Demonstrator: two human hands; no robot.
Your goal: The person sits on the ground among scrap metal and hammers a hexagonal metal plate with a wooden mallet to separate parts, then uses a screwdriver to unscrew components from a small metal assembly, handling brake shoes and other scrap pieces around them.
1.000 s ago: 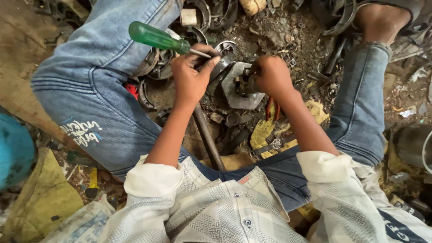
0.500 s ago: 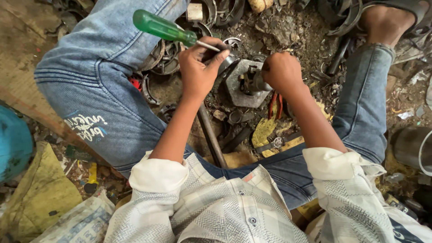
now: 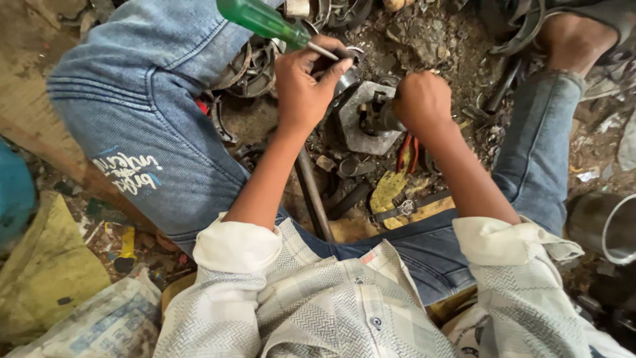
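Note:
My left hand (image 3: 303, 86) grips a screwdriver with a green translucent handle (image 3: 260, 20); its metal shaft runs under my fingers toward a grey metal plate (image 3: 358, 122) lying on the dirt. My right hand (image 3: 422, 103) is closed around a dark metal part (image 3: 376, 114) that sits on that plate. The screwdriver's tip is hidden behind my left fingers. Both hands work between my knees in blue jeans.
A metal rod (image 3: 313, 192) lies on the ground below my left wrist. Red-handled pliers (image 3: 405, 151) and yellow scraps lie under my right forearm. Rusty rings and scrap parts (image 3: 248, 69) litter the dirt. A metal can (image 3: 606, 229) stands at right, sacks (image 3: 53, 278) at left.
The view has shifted slightly, so hands and plate sit higher in frame. The green handle points more up and left. Both hands keep their grips.

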